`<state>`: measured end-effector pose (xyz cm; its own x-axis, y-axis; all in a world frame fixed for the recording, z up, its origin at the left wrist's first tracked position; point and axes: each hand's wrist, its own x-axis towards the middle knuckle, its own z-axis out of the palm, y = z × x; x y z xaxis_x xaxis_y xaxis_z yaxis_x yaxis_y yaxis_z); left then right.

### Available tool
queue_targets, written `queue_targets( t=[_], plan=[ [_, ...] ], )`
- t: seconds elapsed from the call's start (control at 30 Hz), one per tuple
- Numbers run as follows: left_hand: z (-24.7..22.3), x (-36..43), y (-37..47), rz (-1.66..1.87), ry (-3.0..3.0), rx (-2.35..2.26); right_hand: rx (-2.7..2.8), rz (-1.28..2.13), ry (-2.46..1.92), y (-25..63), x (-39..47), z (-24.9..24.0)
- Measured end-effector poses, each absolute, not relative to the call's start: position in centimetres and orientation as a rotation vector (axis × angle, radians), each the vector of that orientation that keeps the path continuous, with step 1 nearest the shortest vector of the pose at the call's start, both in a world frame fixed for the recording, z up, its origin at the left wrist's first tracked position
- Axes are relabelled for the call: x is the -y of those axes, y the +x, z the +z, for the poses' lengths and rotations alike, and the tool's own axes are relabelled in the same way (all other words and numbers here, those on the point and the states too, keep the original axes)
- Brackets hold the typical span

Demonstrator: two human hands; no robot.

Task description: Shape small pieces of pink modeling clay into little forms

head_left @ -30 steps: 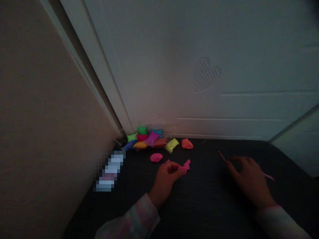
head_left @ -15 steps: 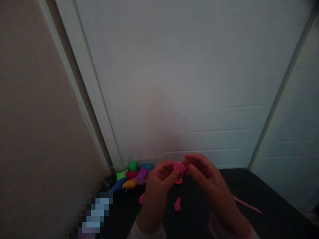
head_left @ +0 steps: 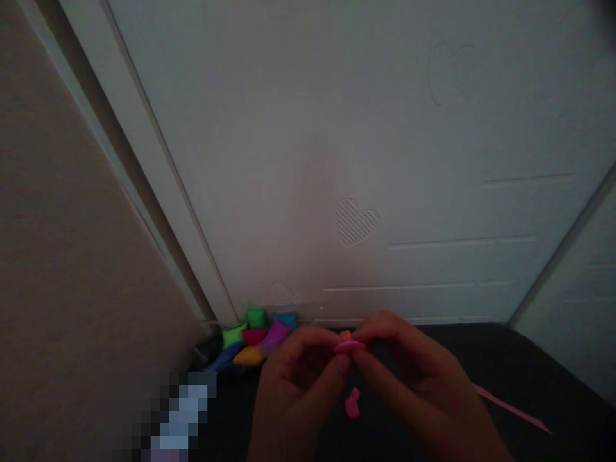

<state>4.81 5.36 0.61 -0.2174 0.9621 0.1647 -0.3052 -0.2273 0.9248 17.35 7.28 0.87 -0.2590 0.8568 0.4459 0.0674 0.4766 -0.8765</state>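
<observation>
Pinching with left hand (head_left: 291, 391) and right hand (head_left: 426, 388) a pink clay disc (head_left: 350, 347) (apparently already flattened), with a pink clay lump (head_left: 353, 405) unjoined on the counter (head_left: 510, 366).

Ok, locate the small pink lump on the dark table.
The lump lies low in the head view, just right of centre, between the left hand and right hand, below the flat pink disc.
</observation>
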Motion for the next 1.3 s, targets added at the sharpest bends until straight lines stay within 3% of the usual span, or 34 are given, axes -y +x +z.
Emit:
queue_targets(
  t=[0.37, 0.57, 0.73, 1.1, 1.3],
  plan=[
    [0.0, -4.9, 4.6, 1.788, 1.08, -0.985, 1.53, 0.916, -0.786, 16.6, -7.1, 0.5],
    [-0.2, -5.3, 4.0, 1.608, 0.997, -0.787, 1.538, 0.974, -0.764, 16.7, -6.7, 0.7],
    [0.1, -5.5, 4.1, 1.682, 0.967, -0.779, 1.528, 1.062, -0.686, 16.9, -6.8, 0.5],
    [0.1, -5.1, 4.6, 1.642, 0.935, -0.832, 1.991, 0.641, -0.752, 17.0, -7.1, 1.0],
    [0.4, -3.0, 3.9, 1.532, 1.286, -1.27, 1.896, 0.874, -0.855, 18.1, -6.0, 0.9]
  ],
)
